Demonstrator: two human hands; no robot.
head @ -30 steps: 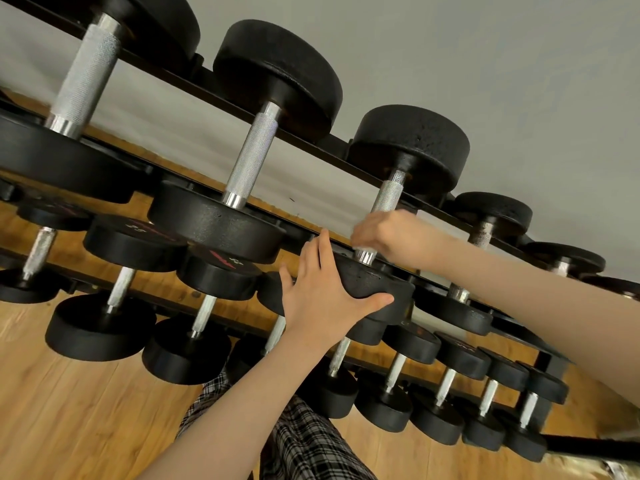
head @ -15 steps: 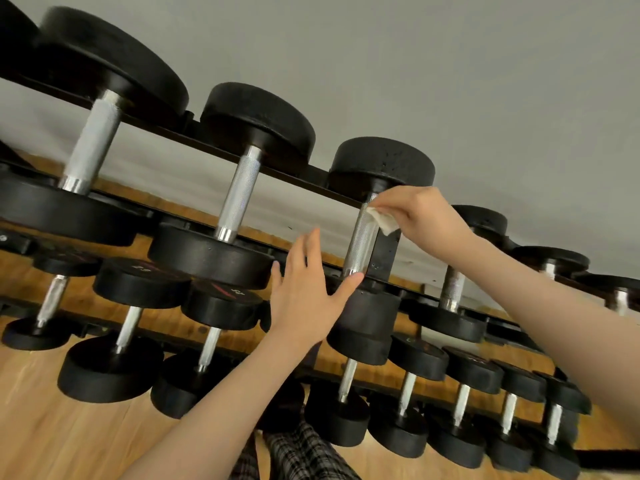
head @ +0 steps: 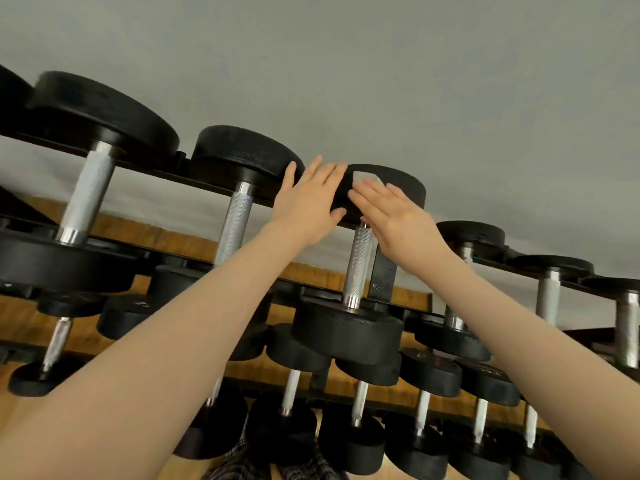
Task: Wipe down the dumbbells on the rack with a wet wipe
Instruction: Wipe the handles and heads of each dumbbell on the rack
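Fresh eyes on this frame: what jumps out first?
Two bare arms reach up the middle to the far head of one top-row dumbbell. The right hand presses a pale wipe flat against it, and the left hand lies flat on the same head beside it. Around them, black dumbbells with silver handles fill the rack, and a plain grey wall rises behind.

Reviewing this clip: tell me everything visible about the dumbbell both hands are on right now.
The dumbbell lies across the top tier of the rack, far end against the grey wall. It has two black, matte, rubber-looking round heads joined by a silver knurled metal handle. The far head is partly covered: the left hand lies flat on its left side, and the right hand presses a pale wet wipe on its face with straight fingers. The near head is untouched, showing small pale specks.
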